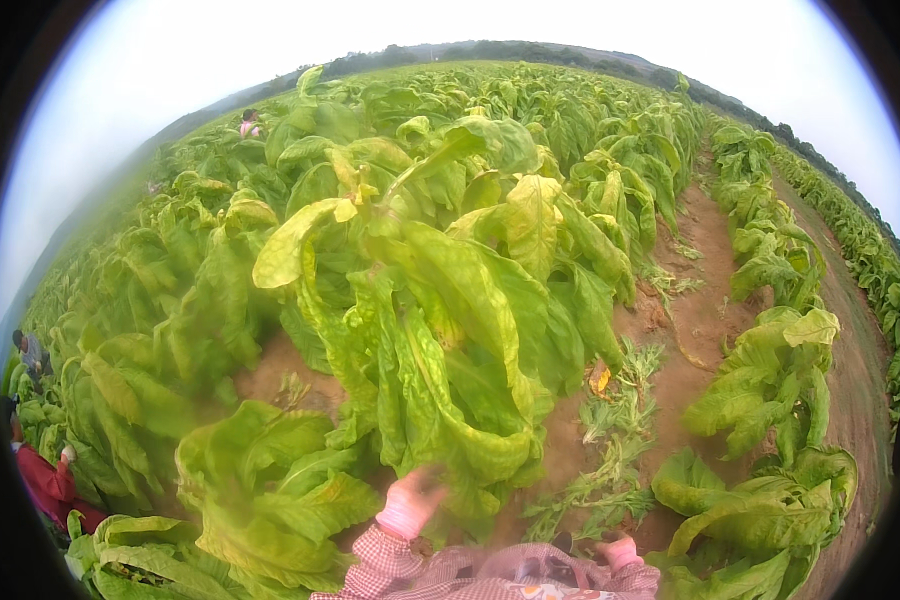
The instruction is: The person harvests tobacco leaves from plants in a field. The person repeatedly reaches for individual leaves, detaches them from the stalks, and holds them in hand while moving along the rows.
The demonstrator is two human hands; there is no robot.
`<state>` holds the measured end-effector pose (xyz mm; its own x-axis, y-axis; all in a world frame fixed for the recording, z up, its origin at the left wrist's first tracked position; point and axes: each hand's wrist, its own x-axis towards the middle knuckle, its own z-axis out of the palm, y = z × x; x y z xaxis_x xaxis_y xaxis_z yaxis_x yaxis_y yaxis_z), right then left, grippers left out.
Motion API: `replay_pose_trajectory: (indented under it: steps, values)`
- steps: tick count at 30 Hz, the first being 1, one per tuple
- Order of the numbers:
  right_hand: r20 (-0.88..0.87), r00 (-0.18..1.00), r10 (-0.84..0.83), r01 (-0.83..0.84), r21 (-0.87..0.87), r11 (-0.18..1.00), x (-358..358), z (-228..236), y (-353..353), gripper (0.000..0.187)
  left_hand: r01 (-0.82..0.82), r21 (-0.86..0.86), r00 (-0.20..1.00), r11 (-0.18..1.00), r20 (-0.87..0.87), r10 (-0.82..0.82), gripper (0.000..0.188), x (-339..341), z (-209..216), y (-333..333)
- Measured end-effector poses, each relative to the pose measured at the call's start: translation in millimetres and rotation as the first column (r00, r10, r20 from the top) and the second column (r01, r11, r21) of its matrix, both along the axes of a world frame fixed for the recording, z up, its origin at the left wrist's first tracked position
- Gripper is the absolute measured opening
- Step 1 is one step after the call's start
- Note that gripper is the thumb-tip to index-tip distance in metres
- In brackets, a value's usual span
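A tall leafy plant, which looks like tobacco (450, 300), stands right in front of me with broad yellow-green leaves drooping. My left hand (420, 497), in a pink cuff and checked sleeve, is at the lower tips of its hanging leaves. Motion smears its fingers, so their grip does not show. Low on the right, close to my body, is my right hand (615, 551), also with a pink cuff. It is small in view and its fingers are partly hidden. Wilted green cuttings (595, 480) lie on the soil just beyond it.
Rows of similar plants (130, 370) fill the left and the distance. A bare soil furrow (705, 290) runs away on the right, beside another plant row (760, 390). A person in a red sleeve (55, 485) is at the far left, with others farther off among the leaves.
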<state>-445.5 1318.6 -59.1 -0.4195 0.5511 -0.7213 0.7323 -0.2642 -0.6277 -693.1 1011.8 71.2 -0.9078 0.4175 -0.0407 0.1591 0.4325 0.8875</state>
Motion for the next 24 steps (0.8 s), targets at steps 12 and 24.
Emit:
replay_pose_trajectory:
  steps: [12,24]
  values:
    - [-0.006,0.980,0.197,-0.197,0.011,0.980,-30.2,-18.6,94.3,0.044,-0.277,0.145,0.838,0.950,-0.448,0.312,0.039,-100.5,151.5,73.1]
    - [0.012,0.986,0.164,-0.160,0.309,0.937,53.5,-100.5,208.7,0.052,-0.605,-0.273,0.734,0.748,-0.555,0.391,0.077,-237.8,270.6,172.0]
